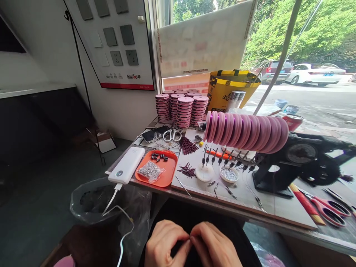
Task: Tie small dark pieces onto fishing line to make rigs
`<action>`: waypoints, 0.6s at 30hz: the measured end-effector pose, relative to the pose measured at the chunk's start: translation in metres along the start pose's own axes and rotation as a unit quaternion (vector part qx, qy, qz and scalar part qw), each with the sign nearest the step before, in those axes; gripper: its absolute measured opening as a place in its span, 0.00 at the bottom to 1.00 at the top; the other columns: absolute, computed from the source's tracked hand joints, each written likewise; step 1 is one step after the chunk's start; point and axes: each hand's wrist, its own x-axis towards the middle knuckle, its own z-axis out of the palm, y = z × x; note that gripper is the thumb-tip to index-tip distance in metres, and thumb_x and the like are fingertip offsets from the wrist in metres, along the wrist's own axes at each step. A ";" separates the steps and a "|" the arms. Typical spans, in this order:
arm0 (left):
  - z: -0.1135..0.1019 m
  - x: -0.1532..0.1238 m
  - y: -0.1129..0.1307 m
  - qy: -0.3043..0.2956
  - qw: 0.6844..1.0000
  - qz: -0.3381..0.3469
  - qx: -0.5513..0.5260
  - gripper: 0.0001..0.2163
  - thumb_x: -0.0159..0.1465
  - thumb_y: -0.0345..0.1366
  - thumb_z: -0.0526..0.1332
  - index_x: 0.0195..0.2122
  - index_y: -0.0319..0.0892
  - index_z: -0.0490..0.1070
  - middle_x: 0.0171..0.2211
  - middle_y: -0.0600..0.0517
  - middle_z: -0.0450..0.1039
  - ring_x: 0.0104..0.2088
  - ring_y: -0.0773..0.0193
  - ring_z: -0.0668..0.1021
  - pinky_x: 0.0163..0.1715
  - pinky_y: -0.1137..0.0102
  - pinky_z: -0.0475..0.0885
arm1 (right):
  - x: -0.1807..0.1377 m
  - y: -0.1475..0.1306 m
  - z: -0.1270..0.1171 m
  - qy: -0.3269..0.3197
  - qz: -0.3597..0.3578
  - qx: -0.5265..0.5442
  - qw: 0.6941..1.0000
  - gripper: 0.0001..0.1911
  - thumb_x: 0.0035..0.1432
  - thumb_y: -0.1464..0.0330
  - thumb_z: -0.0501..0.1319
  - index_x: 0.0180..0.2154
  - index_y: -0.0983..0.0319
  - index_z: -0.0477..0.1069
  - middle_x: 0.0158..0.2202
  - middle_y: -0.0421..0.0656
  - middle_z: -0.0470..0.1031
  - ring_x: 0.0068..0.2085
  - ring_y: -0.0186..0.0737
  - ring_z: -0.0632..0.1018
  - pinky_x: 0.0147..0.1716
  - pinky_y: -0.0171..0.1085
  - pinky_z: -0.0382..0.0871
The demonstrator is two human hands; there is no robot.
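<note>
My left hand [167,243] and my right hand [213,244] meet above my lap, in front of the table edge. Thumb and fingers of each are pinched together, and the fingertips touch or nearly touch. Whatever they pinch is too small or hidden to make out. Just beyond them on a pale board [194,193] lie several small metal swivel pieces [230,192], a thin metal needle-like rod [183,186], a white dish of small silvery beads [228,174], a round white pad [204,172] and a bunch of dark red short cords [188,170].
A row of pink spools [246,129] sits on a black hand-cranked winder [278,178]. Stacked pink spools [185,111] stand behind. At left are an orange tray [169,178] and a white power bank [127,165] with its cable. Red-handled scissors [330,211] lie at right; a lined bin [91,215] stands below.
</note>
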 end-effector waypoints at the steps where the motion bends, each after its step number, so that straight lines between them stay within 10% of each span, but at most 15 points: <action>1: -0.002 0.002 0.000 -0.002 1.000 0.020 0.017 0.06 0.57 0.28 0.63 0.25 0.43 0.68 0.21 0.55 0.74 0.24 0.65 0.76 0.26 0.73 0.71 | 0.000 0.001 -0.001 -0.011 -0.001 0.000 1.000 0.15 0.68 0.66 0.43 0.29 0.58 0.59 0.21 0.36 0.69 0.21 0.31 0.72 0.20 0.28 0.64; 10: -0.002 0.012 0.005 -0.049 0.998 0.047 -0.008 0.05 0.61 0.31 0.58 0.28 0.44 0.67 0.21 0.54 0.70 0.25 0.63 0.72 0.27 0.70 0.69 | 0.010 0.007 -0.025 -0.179 0.058 0.082 0.979 0.09 0.61 0.70 0.53 0.27 0.59 0.61 0.22 0.36 0.71 0.22 0.31 0.73 0.21 0.25 0.65; 18: -0.013 0.014 0.007 -0.063 0.982 -0.142 -0.103 0.09 0.50 0.32 0.68 0.33 0.46 0.73 0.30 0.54 0.73 0.30 0.62 0.76 0.31 0.73 0.71 | 0.005 0.012 -0.023 -0.105 0.125 0.092 0.982 0.10 0.64 0.67 0.50 0.30 0.59 0.62 0.22 0.36 0.69 0.22 0.31 0.72 0.21 0.26 0.64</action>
